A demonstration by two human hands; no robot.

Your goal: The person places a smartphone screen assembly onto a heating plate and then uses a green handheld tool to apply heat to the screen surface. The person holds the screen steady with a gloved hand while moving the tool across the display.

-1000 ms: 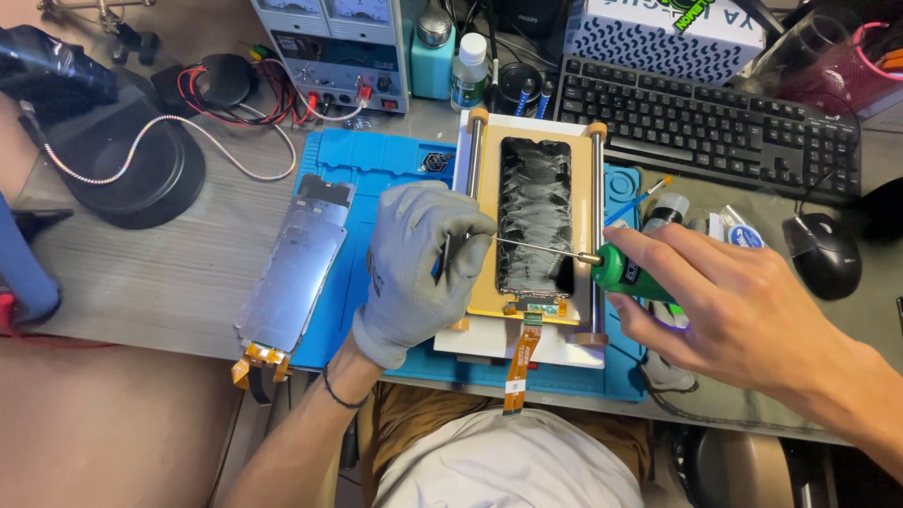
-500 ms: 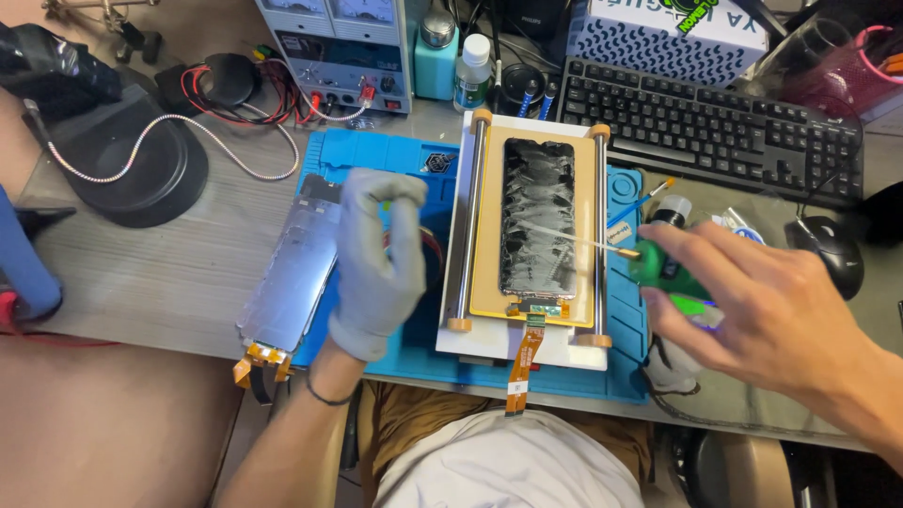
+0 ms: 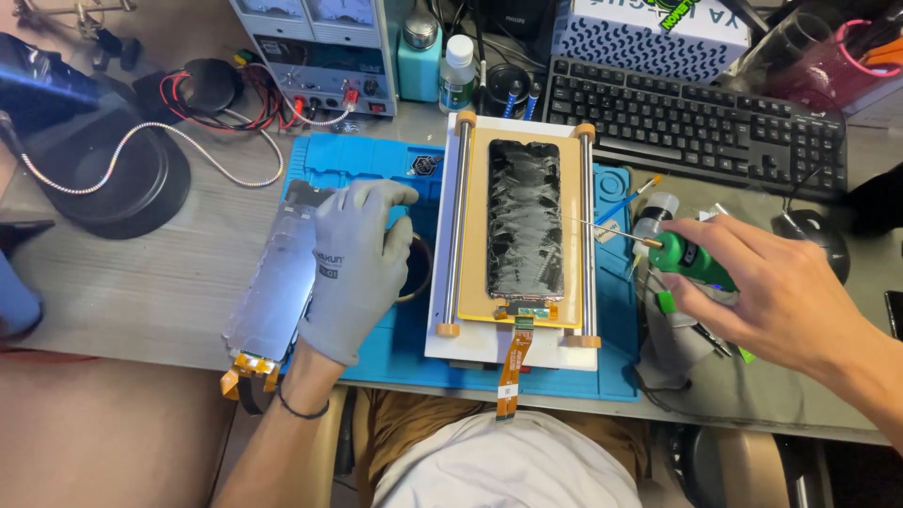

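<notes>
left hand (image 3: 356, 268) flat, open on metal frame (image 3: 277, 282) | right hand (image 3: 781, 296) grips green tool (image 3: 691, 259) | keyboard (image 3: 696, 122) behind

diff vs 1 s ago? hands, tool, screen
The gloved left hand left the cracked phone screen and moved left onto the blue mat, beside the metal display panel. The right hand drew the green-handled tool rightward, off the screen. Screen, white clamp jig and panel stayed put.
</notes>
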